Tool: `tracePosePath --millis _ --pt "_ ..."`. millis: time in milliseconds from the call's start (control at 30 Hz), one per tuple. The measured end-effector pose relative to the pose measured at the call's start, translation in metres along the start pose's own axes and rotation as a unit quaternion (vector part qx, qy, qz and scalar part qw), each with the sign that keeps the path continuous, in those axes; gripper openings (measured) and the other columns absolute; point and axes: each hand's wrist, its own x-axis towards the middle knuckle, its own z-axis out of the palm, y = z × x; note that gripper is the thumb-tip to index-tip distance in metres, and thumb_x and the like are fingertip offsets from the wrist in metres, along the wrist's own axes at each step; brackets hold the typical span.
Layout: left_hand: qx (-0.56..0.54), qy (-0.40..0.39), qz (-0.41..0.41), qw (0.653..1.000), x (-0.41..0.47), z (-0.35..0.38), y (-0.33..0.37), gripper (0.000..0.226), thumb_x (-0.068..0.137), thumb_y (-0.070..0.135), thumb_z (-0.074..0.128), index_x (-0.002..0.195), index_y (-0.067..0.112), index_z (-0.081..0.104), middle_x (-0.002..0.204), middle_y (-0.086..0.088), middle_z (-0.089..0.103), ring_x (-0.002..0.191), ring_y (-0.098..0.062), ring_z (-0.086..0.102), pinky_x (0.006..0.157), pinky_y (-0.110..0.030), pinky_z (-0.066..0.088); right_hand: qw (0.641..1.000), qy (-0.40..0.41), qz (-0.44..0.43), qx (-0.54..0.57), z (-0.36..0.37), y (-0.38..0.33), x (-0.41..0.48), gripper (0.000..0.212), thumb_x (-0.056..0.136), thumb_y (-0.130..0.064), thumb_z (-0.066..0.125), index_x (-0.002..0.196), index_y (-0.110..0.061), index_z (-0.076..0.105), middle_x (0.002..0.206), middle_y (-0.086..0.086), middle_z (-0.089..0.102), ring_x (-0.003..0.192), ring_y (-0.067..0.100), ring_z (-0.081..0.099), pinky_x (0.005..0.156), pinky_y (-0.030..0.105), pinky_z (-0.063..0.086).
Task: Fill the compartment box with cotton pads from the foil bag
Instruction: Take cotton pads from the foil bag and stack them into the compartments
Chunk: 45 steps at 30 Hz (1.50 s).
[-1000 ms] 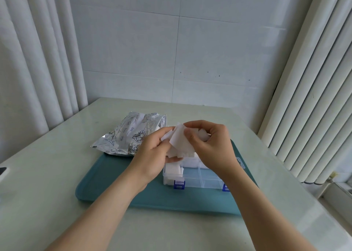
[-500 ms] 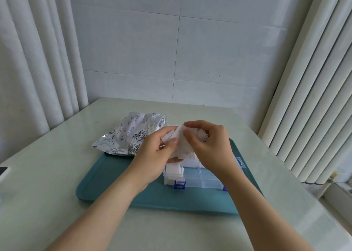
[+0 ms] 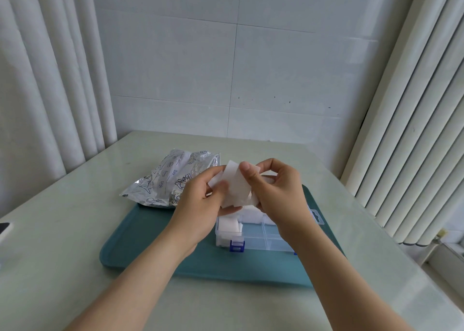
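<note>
Both hands hold a small bunch of white cotton pads [image 3: 234, 187] above the clear compartment box [image 3: 261, 240]. My left hand [image 3: 200, 205] grips the bunch from the left and below. My right hand [image 3: 276, 192] pinches its top right with the thumb on the front pad. The box has blue latches and sits on the teal tray [image 3: 140, 242]; its left compartment holds white pads, and much of it is hidden behind my hands. The crumpled silver foil bag [image 3: 170, 180] lies at the tray's far left corner.
The tray rests on a pale green table [image 3: 62, 230] against a tiled wall. White curtains hang at the left and vertical blinds at the right. A dark-and-white object [image 3: 5, 229] pokes in at the table's left edge.
My hands have barely shifted; the fingers have reworked their hold on the pads, and the front pad now stands a little more upright.
</note>
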Motion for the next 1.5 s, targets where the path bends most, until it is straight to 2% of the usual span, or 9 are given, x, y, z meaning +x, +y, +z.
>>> tracePosePath --millis 133,300,433,600,900,1067,1267,1400,1500 --pt "-0.004 -0.055 -0.011 0.998 0.0 0.002 0.0 0.034 0.112 0.007 0.048 0.131 0.022 0.071 0.124 -0.011 0.075 0.115 -0.031 0.073 0.091 -0.048 0.063 1.0 0.019 0.01 -0.015 0.007 0.001 -0.004 0.047 0.088 -0.042 0.082 0.095 0.0 0.061 0.064 0.013 0.071 0.057 0.022 0.064 0.068 0.055 0.062" --pt "-0.03 -0.079 -0.034 0.996 -0.001 0.004 -0.002 0.039 0.114 0.006 0.039 0.134 0.02 0.069 0.124 -0.014 0.075 0.117 -0.034 0.072 0.098 -0.05 0.061 0.999 0.034 0.04 0.005 0.008 -0.004 -0.006 0.051 0.09 -0.04 0.081 0.097 0.006 0.06 0.063 0.012 0.07 0.054 0.019 0.063 0.053 0.034 0.057" --pt "-0.055 -0.071 -0.046 0.995 -0.001 0.004 -0.002 0.036 0.115 0.013 0.039 0.135 0.02 0.069 0.128 -0.016 0.073 0.121 -0.038 0.07 0.101 -0.055 0.058 0.998 0.045 0.037 -0.006 0.011 -0.001 -0.007 0.043 0.09 -0.04 0.082 0.089 -0.004 0.06 0.067 0.012 0.073 0.059 0.021 0.068 0.069 0.055 0.062" --pt "-0.078 -0.069 -0.049 0.993 -0.002 0.004 0.002 0.036 0.116 0.023 0.04 0.134 0.019 0.071 0.128 -0.018 0.073 0.121 -0.042 0.068 0.102 -0.057 0.058 0.998 0.053 0.023 -0.022 0.013 0.001 -0.007 0.045 0.09 -0.041 0.082 0.091 -0.002 0.06 0.063 0.013 0.071 0.057 0.023 0.066 0.07 0.062 0.061" --pt "-0.012 -0.028 -0.003 1.0 -0.001 0.0 -0.001 0.032 0.112 0.009 0.047 0.132 0.021 0.07 0.116 -0.013 0.078 0.108 -0.033 0.076 0.091 -0.045 0.064 0.999 -0.004 0.046 0.0 0.013 -0.002 -0.008 0.033 0.1 -0.039 0.07 0.12 -0.018 0.055 0.072 0.009 0.072 0.056 0.016 0.059 0.057 0.027 0.052" --pt "-0.015 0.036 -0.005 0.999 0.002 -0.006 -0.002 0.03 0.111 0.01 0.05 0.135 0.017 0.067 0.114 -0.012 0.078 0.101 -0.029 0.078 0.086 -0.042 0.065 0.994 -0.068 0.063 0.055 0.012 0.001 -0.004 0.024 0.104 -0.018 0.058 0.124 -0.018 0.045 0.081 0.005 0.073 0.076 0.025 0.051 0.073 0.036 0.044" --pt "-0.009 0.033 -0.014 0.999 0.001 -0.006 -0.003 0.029 0.111 0.01 0.051 0.133 0.016 0.068 0.116 -0.018 0.075 0.098 -0.031 0.079 0.084 -0.04 0.066 0.983 -0.103 0.078 0.129 0.009 0.001 -0.003 0.029 0.076 -0.018 0.045 0.105 -0.015 0.045 0.087 0.01 0.062 0.078 0.023 0.05 0.071 0.036 0.04" --pt "0.0 0.034 -0.013 0.999 0.002 -0.006 -0.005 0.029 0.111 0.01 0.05 0.132 0.017 0.069 0.117 -0.015 0.075 0.102 -0.028 0.078 0.085 -0.041 0.066 0.994 -0.085 0.044 0.06 0.009 0.007 0.0 0.007 0.094 -0.009 0.049 0.097 -0.011 0.055 0.09 0.008 0.066 0.077 0.023 0.052 0.074 0.037 0.044" --pt "-0.003 0.036 -0.015 0.999 0.002 -0.006 -0.005 0.027 0.111 0.012 0.052 0.132 0.017 0.069 0.117 -0.015 0.075 0.102 -0.028 0.078 0.085 -0.042 0.066 0.99 -0.098 0.035 0.097 0.008 0.005 0.001 0.025 0.087 -0.01 0.044 0.097 -0.004 0.065 0.094 0.013 0.067 0.081 0.022 0.06 0.076 0.035 0.051"
